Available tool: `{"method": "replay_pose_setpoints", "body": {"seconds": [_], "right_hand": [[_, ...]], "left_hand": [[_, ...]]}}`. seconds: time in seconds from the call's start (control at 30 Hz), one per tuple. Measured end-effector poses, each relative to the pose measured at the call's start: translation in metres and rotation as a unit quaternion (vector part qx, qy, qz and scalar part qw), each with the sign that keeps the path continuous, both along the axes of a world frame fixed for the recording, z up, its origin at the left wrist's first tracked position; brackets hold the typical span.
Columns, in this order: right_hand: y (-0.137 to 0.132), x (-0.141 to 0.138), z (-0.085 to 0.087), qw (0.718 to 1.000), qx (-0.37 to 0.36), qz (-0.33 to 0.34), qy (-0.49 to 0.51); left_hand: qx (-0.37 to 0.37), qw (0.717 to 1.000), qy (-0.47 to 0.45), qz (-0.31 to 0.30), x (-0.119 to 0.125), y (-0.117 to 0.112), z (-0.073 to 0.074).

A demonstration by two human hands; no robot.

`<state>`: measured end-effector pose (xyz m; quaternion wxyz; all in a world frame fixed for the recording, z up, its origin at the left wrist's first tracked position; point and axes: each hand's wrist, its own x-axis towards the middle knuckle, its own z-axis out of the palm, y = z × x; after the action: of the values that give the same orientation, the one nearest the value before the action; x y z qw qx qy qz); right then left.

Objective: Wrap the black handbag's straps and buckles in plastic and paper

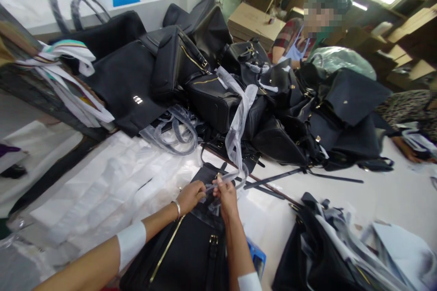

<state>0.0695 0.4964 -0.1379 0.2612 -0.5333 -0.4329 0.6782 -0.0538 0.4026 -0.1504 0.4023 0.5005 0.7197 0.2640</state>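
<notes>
Directly in front of me lies a black bag (191, 250) with a gold zipper and a buckled strap. Over its top end, my left hand (191, 196) pinches a piece of clear plastic wrap (209, 189). Close beside it, my right hand (225, 193) is closed on the same wrap, fingers bent near a small gold fitting. A long translucent plastic strip (237, 132) trails from near my right hand up over the piled bags. Exactly what lies under the wrap between my fingers is hidden.
Many black bags (215, 100) are heaped across the table's far side. Plastic-wrapped handles (177, 129) and white sheets (112, 182) lie to the left. Another black bag (317, 250) stands at the right. A blue object (256, 257) sits by my right forearm. A person (293, 41) is beyond the pile.
</notes>
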Motion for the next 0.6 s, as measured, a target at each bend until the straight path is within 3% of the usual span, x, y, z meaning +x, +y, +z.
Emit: {"method": "replay_pose_setpoints", "body": {"seconds": [0.13, 0.4, 0.6], "right_hand": [[-0.007, 0.003, 0.006, 0.999, 0.007, 0.025, 0.021], [-0.016, 0.005, -0.014, 0.996, 0.048, 0.055, -0.049], [-0.036, 0.001, -0.02, 0.988, 0.059, 0.101, -0.101]], "left_hand": [[-0.028, 0.999, -0.04, -0.01, -0.008, -0.002, -0.009], [-0.032, 0.999, 0.04, 0.0, -0.008, -0.006, -0.008], [-0.041, 0.999, 0.025, -0.015, -0.016, 0.0, -0.01]]}}
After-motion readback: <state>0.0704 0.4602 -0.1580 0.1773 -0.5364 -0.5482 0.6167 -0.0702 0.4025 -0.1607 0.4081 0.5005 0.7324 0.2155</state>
